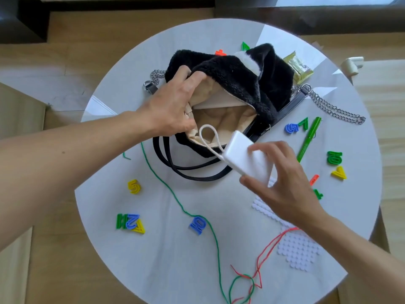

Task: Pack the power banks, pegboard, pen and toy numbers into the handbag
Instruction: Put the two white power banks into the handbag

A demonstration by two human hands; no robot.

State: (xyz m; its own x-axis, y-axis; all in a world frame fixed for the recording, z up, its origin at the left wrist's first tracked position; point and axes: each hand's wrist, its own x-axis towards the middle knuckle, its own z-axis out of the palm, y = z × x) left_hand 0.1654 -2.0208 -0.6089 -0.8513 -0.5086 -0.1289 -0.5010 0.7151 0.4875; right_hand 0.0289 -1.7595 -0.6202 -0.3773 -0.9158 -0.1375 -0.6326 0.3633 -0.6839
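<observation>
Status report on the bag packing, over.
Left grip holds handbag mouth open. Right grip holds white power bank at the opening, not yet inside. Pen, pegboard, toy numbers on table. Cable loop hangs over the mouth.

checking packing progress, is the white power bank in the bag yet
Out: the right hand holds the power bank beside the open handbag.

A round white table (166, 260) stood on a pale wooden floor (65, 51). A green string (175, 199) trailed across its top and tangled near the front edge with a red string (269, 249). A gold snack packet (299, 68) lay toward the far side, and a beige corner piece (352, 65) sat just beyond the rim.
</observation>
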